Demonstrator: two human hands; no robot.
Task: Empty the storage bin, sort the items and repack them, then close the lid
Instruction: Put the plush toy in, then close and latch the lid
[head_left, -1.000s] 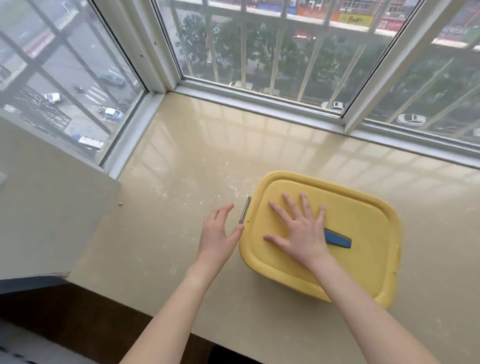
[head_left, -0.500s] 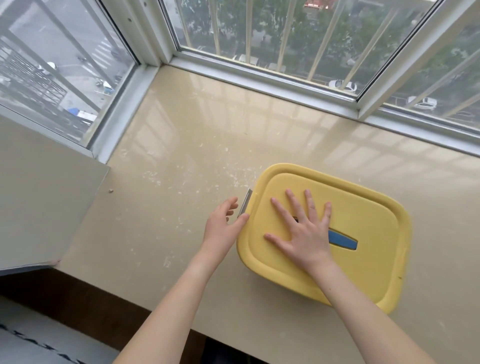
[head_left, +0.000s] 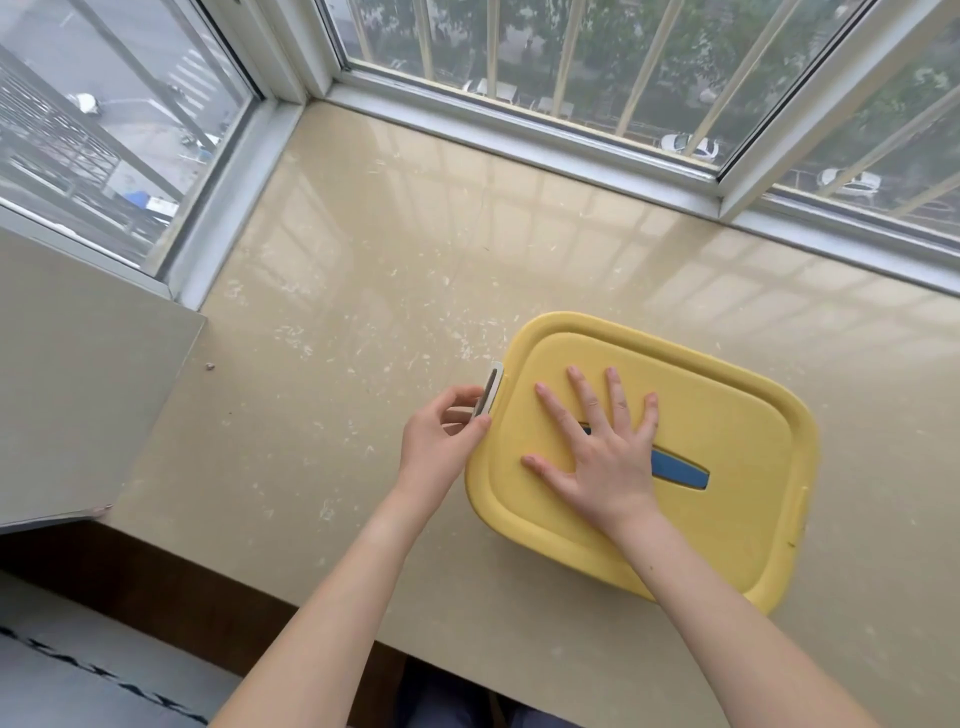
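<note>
A yellow storage bin (head_left: 727, 530) with its lid (head_left: 727, 415) on sits on the beige window ledge (head_left: 389, 270), right of centre. A blue handle (head_left: 680, 470) lies recessed in the lid. My right hand (head_left: 602, 452) rests flat on the lid, fingers spread, partly covering the handle. At the bin's left end, my left hand (head_left: 441, 441) pinches the grey side latch (head_left: 491, 389) between thumb and fingers. What the bin holds is hidden under the lid.
Barred windows (head_left: 571, 52) border the ledge at the back and left. A beige wall block (head_left: 78, 374) stands at the left front corner. The ledge's front edge drops to a dark strip and floor below.
My left hand moved in from beside the bin and took hold of the side latch. My right hand stayed flat on the lid. The view tilted further down.
</note>
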